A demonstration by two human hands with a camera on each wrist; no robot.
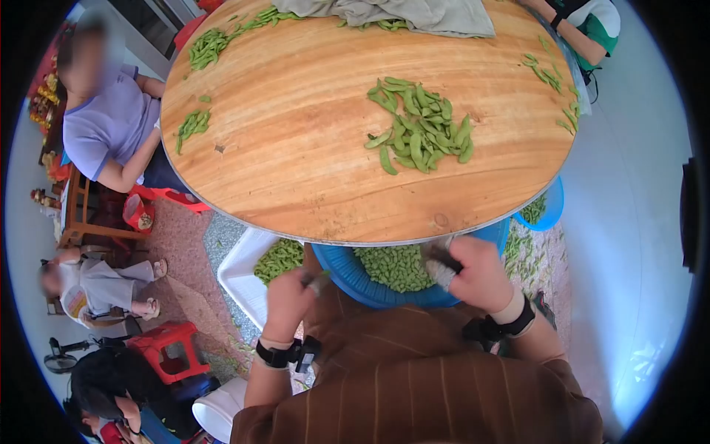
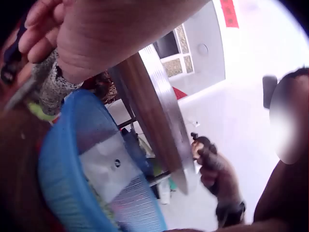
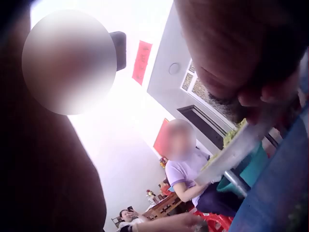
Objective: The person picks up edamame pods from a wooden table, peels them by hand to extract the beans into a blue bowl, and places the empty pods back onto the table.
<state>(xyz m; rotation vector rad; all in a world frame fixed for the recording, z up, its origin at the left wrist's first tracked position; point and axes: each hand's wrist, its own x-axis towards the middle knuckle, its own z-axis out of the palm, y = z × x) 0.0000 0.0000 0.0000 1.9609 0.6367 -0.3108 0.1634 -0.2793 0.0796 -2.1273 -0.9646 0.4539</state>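
Note:
My left hand is over my lap, left of the blue basket. A green pod is pinched at its grey-wrapped fingertips in the left wrist view. My right hand hangs over the basket's right side, fingers bent and grey-wrapped; blur hides whether they hold anything. Shelled green beans lie inside the basket. Above, on the round wooden table, is a pile of green pods.
Left of the basket stands a white foam box holding green pieces. Smaller pod piles and a grey cloth lie on the table. Another blue container is at right. A person in lilac sits at left; red stools stand beyond.

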